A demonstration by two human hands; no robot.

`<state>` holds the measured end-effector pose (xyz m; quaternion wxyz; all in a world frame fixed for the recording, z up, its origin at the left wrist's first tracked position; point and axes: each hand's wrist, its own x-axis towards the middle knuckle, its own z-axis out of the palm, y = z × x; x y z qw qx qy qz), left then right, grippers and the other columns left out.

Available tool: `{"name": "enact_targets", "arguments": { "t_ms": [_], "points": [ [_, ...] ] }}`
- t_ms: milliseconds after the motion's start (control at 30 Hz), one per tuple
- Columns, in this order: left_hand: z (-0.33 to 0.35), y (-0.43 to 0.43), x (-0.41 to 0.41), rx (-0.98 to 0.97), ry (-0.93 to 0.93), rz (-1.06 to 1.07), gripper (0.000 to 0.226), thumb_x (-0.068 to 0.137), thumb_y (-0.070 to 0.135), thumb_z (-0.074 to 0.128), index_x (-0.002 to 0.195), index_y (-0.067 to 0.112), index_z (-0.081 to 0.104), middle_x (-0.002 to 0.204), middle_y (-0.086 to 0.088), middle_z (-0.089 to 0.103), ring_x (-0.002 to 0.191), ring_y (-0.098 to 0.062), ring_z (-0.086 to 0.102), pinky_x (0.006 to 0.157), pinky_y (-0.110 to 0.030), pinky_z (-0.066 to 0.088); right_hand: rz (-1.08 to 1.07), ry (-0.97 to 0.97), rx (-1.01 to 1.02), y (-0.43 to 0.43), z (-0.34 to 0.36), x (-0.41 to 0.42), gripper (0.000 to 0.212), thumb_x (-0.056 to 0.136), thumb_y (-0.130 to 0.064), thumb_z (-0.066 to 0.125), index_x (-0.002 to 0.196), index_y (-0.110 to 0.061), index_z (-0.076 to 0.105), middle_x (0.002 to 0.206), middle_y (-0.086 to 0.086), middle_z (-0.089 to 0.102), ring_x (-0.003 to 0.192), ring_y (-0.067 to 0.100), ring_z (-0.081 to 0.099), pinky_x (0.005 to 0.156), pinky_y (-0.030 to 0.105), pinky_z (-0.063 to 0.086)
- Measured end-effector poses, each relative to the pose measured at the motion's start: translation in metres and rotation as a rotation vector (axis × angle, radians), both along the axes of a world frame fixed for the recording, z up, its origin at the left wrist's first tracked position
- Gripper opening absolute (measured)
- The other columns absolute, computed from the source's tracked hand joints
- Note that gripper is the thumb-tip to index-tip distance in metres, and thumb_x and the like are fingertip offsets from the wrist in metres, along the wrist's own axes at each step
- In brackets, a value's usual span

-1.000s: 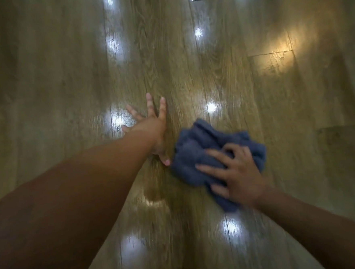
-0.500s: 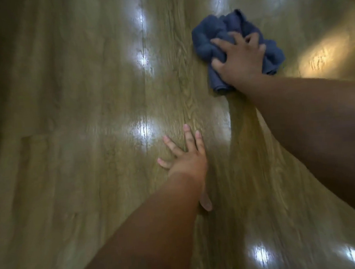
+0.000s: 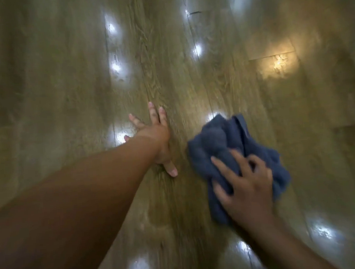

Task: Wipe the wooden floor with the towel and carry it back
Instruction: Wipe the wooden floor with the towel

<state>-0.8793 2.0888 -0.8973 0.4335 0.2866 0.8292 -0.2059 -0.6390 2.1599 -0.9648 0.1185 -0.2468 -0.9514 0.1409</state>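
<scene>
In the head view, the left hand [image 3: 155, 136] lies flat on the wooden floor [image 3: 63, 79] with its fingers spread, bracing just to the left of the towel [image 3: 221, 144]. The towel sits bunched under and ahead of the right hand [image 3: 247, 190], whose fingers seem to claw into the blue cloth, though blur makes the grip hard to read. The boards shine, perhaps damp, so the bracing palm could slide under weight. The loosely bunched towel may roll or slip free mid-stroke, leaving streaks, or sweep into the nearby left thumb.
</scene>
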Motion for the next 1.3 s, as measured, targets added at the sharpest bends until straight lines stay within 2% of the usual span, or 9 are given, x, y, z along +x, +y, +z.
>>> {"name": "enact_targets", "arguments": {
  "t_ms": [100, 200, 267, 333, 400, 500, 667, 1133, 1300],
  "points": [
    [0.014, 0.002, 0.01, -0.028, 0.04, -0.105, 0.16, 0.059, 0.06, 0.086, 0.143, 0.002, -0.036, 0.15, -0.018, -0.045, 0.115, -0.04, -0.04, 0.114, -0.072, 0.011, 0.146, -0.062, -0.004, -0.031, -0.01, 0.104, 0.052, 0.081, -0.043, 0.062, 0.133, -0.042, 0.062, 0.136, 0.003, 0.063, 0.103, 0.042, 0.059, 0.085, 0.051, 0.045],
    [0.014, 0.004, 0.01, -0.073, 0.074, -0.14, 0.159, 0.061, 0.062, 0.084, 0.142, 0.001, -0.038, 0.149, -0.02, -0.046, 0.113, -0.039, -0.038, 0.115, -0.07, 0.008, 0.267, -0.152, 0.093, -0.026, -0.011, 0.137, 0.06, 0.091, -0.062, 0.043, 0.149, -0.054, 0.032, 0.133, -0.001, 0.06, 0.1, 0.039, 0.067, 0.079, 0.054, 0.05],
    [0.011, 0.008, 0.009, -0.092, 0.076, -0.124, 0.162, 0.059, 0.063, 0.085, 0.139, 0.003, -0.042, 0.146, -0.022, -0.048, 0.118, -0.046, -0.04, 0.115, -0.07, 0.006, 0.258, -0.024, 0.043, -0.004, -0.005, 0.104, 0.063, 0.076, -0.051, 0.066, 0.138, -0.048, 0.053, 0.129, 0.002, 0.064, 0.096, 0.039, 0.062, 0.078, 0.052, 0.049],
    [0.006, 0.01, 0.009, -0.118, 0.065, -0.077, 0.164, 0.057, 0.063, 0.085, 0.134, 0.003, -0.047, 0.141, -0.024, -0.053, 0.099, -0.051, -0.05, 0.113, -0.071, 0.002, 0.189, 0.079, 0.0, 0.026, 0.001, 0.044, 0.053, 0.072, -0.044, 0.073, 0.124, -0.039, 0.068, 0.127, 0.002, 0.065, 0.097, 0.036, 0.054, 0.079, 0.049, 0.044],
    [-0.005, 0.011, 0.003, -0.153, 0.055, -0.057, 0.169, 0.051, 0.068, 0.085, 0.126, 0.003, -0.052, 0.13, -0.026, -0.061, 0.085, -0.049, -0.056, 0.11, -0.076, -0.004, 0.146, 0.075, 0.021, 0.061, -0.001, -0.023, 0.05, 0.075, -0.047, 0.069, 0.124, -0.039, 0.068, 0.128, 0.0, 0.063, 0.099, 0.036, 0.052, 0.08, 0.048, 0.043],
    [-0.016, 0.007, -0.007, -0.15, 0.004, 0.02, 0.182, 0.032, 0.073, 0.087, 0.122, 0.011, -0.059, 0.117, -0.019, -0.071, 0.111, -0.056, -0.057, 0.105, -0.082, 0.002, 0.116, -0.012, 0.056, 0.109, -0.002, -0.115, 0.051, 0.081, -0.055, 0.055, 0.131, -0.043, 0.061, 0.132, -0.001, 0.059, 0.105, 0.037, 0.05, 0.085, 0.047, 0.041],
    [-0.008, 0.007, -0.004, -0.117, -0.07, 0.123, 0.175, 0.041, 0.057, 0.095, 0.11, 0.025, -0.063, 0.109, -0.003, -0.076, 0.116, -0.056, -0.053, 0.099, -0.086, 0.008, 0.011, -0.11, 0.095, 0.158, -0.002, -0.221, 0.055, 0.086, -0.062, 0.039, 0.138, -0.048, 0.048, 0.139, -0.003, 0.05, 0.117, 0.036, 0.044, 0.093, 0.049, 0.036],
    [-0.01, 0.004, -0.006, -0.076, -0.099, 0.098, 0.173, 0.047, 0.057, 0.094, 0.119, 0.025, -0.06, 0.113, -0.005, -0.075, 0.111, -0.057, -0.055, 0.1, -0.086, 0.007, 0.014, -0.126, 0.135, 0.165, -0.005, -0.235, 0.053, 0.09, -0.06, 0.039, 0.141, -0.048, 0.043, 0.142, -0.001, 0.045, 0.119, 0.036, 0.042, 0.096, 0.049, 0.033],
    [-0.018, 0.001, -0.012, -0.076, -0.1, 0.062, 0.18, 0.034, 0.065, 0.093, 0.12, 0.023, -0.06, 0.115, -0.007, -0.074, 0.11, -0.056, -0.058, 0.098, -0.088, 0.002, 0.012, -0.158, 0.124, 0.165, -0.003, -0.233, 0.052, 0.092, -0.059, 0.04, 0.142, -0.048, 0.041, 0.145, -0.001, 0.042, 0.121, 0.035, 0.04, 0.098, 0.05, 0.032]
  ]
}}
